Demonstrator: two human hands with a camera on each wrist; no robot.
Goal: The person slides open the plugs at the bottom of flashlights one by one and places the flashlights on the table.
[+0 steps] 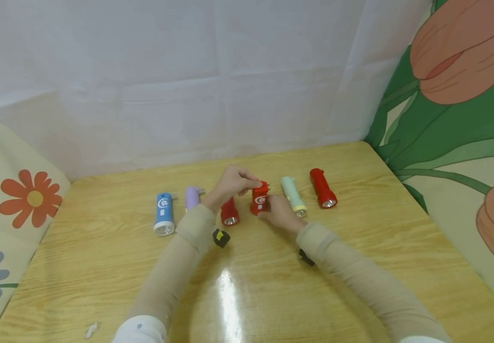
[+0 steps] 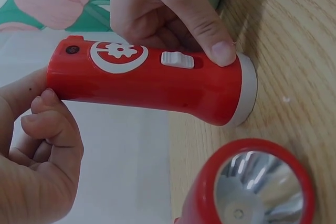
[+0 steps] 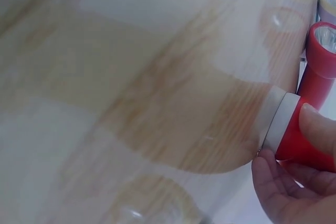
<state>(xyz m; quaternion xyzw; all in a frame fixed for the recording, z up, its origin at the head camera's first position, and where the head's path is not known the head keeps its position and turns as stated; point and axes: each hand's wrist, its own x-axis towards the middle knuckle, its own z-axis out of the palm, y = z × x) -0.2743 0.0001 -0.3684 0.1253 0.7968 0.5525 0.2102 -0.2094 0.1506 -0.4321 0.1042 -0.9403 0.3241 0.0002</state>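
Observation:
A red flashlight [image 1: 259, 200] with a white head rim, a white slide switch and a white flower emblem stands upright between both hands. Its lens end points down at the table. My left hand [image 1: 235, 180] pinches the tail end at the top, beside the plug prongs. Lower down, my right hand [image 1: 280, 213] grips the body near the head; in the left wrist view its thumb [image 2: 223, 53] presses beside the switch. Just left of this lies another red flashlight [image 1: 230, 213], its shiny reflector [image 2: 257, 187] large in the left wrist view.
On the left lie a blue flashlight [image 1: 163, 214] and a purple flashlight [image 1: 192, 197], partly behind my left arm. To the right are a mint green flashlight [image 1: 292, 194] and a red flashlight [image 1: 322, 188]. The wooden table [image 1: 272, 295] meets a white cloth behind.

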